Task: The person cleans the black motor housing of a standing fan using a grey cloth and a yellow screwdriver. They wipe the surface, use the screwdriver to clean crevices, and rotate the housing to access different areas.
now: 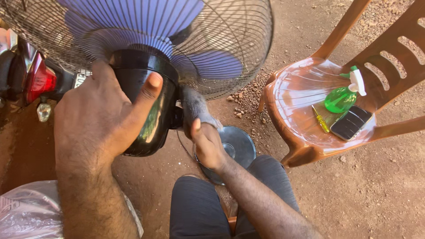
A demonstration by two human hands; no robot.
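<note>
Your left hand [99, 115] wraps the fan's black motor housing [150, 102] at centre left of the frame, thumb pressed along its side. Your right hand [207, 144] pinches a grey cloth [193, 105] against the fan's neck. Open dirt ground [376, 190] lies lower right, below the brown plastic chair [310, 141].

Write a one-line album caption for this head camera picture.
Left hand grips a fan's black motor housing while the right hand presses a grey cloth beside it, near a brown plastic chair.
</note>
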